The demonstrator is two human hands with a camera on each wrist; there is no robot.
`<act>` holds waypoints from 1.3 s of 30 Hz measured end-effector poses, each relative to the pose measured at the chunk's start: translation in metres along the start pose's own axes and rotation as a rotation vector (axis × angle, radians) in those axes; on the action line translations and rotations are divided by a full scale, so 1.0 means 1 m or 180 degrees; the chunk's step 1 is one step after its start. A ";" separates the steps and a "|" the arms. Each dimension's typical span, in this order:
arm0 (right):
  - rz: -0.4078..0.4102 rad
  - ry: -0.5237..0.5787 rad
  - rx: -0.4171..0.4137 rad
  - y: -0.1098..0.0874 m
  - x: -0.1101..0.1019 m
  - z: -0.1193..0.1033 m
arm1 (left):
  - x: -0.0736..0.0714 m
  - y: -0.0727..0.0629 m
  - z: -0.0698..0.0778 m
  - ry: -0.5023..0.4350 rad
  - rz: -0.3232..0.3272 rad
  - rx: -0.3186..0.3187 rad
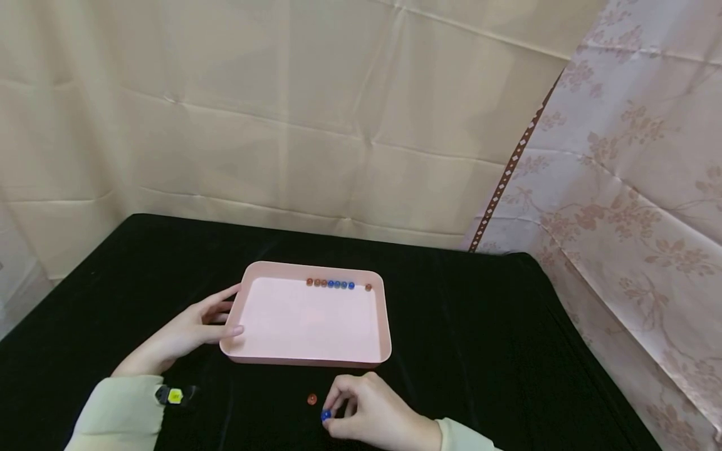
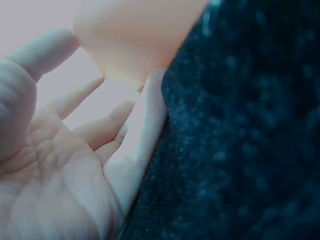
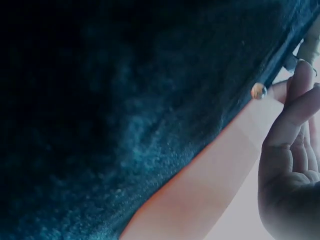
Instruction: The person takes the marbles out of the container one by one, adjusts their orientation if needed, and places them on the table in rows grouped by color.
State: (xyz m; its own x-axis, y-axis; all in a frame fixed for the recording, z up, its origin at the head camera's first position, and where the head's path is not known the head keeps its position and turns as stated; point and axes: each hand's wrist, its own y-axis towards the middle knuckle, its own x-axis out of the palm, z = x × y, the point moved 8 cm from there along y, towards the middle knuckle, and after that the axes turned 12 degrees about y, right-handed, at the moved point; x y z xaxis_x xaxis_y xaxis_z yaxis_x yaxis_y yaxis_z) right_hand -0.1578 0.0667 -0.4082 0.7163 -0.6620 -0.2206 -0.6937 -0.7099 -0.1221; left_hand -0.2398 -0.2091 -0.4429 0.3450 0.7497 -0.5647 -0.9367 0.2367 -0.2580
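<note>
My right hand (image 1: 375, 407) pinches a blue bead (image 1: 326, 415) between thumb and forefinger, low over the black cloth in front of the tray. Just left of it an amber-brown bead (image 1: 312, 399) lies on the cloth; it also shows in the right wrist view as a shiny amber bead (image 3: 258, 91). My left hand (image 1: 194, 329) grips the left side of the pink tray (image 1: 385, 326), thumb over the rim and fingers along the outer wall. Inside, along the far wall, sit three brown beads (image 1: 317, 283), then several blue beads (image 1: 337, 284), and a separate brown bead (image 1: 368, 287) further right.
A black cloth (image 1: 462, 326) covers the table beneath the tray. Behind it hangs a cream curtain (image 1: 316, 125), and a pink floral curtain (image 1: 637, 207) hangs on the right. A dark strap with a yellow tag (image 1: 175, 396) sits at my left wrist.
</note>
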 end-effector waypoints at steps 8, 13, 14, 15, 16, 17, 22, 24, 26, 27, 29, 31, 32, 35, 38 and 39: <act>-0.0187 0.0442 0.0156 0.000 0.009 0.008 | 0.000 0.000 0.001 0.0002 0.0010 0.0008; -0.0137 0.0733 0.0394 0.000 0.014 0.017 | 0.000 -0.001 0.001 0.0000 0.0012 0.0009; -0.0116 0.0757 0.0413 0.000 0.015 0.018 | 0.000 -0.001 0.001 -0.0001 0.0012 0.0011; -0.0094 0.0778 0.0427 0.000 0.015 0.019 | 0.000 -0.001 0.001 -0.0002 0.0011 0.0013; -0.0077 0.0793 0.0438 0.001 0.016 0.020 | 0.000 0.000 0.001 -0.0004 0.0011 0.0014; -0.0061 0.0806 0.0452 0.001 0.016 0.020 | 0.000 0.000 0.001 -0.0003 0.0011 0.0015; -0.0049 0.0832 0.0566 0.003 0.018 0.022 | -0.001 0.000 0.001 -0.0007 0.0005 0.0012; -0.0067 0.0813 0.0602 0.003 0.019 0.023 | -0.001 0.000 0.001 -0.0021 -0.0003 0.0019; -0.0088 0.0816 0.0617 0.004 0.019 0.023 | -0.001 0.000 0.001 -0.0032 -0.0007 0.0023; -0.0098 0.0824 0.0616 0.004 0.019 0.024 | -0.001 0.000 0.001 -0.0034 -0.0008 0.0025; -0.0106 0.0841 0.0626 0.004 0.018 0.024 | -0.001 0.000 0.001 -0.0033 -0.0007 0.0020; -0.0102 0.0844 0.0636 0.005 0.018 0.025 | -0.001 0.000 0.001 -0.0028 -0.0003 0.0017; -0.0100 0.0832 0.0649 0.005 0.018 0.025 | -0.001 0.000 0.001 -0.0024 -0.0001 0.0018; -0.0089 0.0796 0.0683 0.005 0.019 0.026 | -0.001 0.000 0.001 -0.0017 0.0007 0.0014; -0.0070 0.0779 0.0715 0.006 0.020 0.027 | -0.001 -0.001 0.002 -0.0019 0.0008 0.0004; -0.0054 0.0768 0.0720 0.006 0.021 0.027 | -0.001 -0.001 0.002 -0.0022 0.0008 0.0002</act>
State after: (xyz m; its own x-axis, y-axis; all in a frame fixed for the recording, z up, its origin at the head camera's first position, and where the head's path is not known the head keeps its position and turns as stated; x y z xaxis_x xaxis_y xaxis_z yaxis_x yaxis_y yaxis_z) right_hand -0.1494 0.0552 -0.4395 0.7065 -0.7075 0.0156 -0.6613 -0.6679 -0.3416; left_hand -0.2395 -0.2086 -0.4411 0.3422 0.7545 -0.5600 -0.9376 0.2352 -0.2561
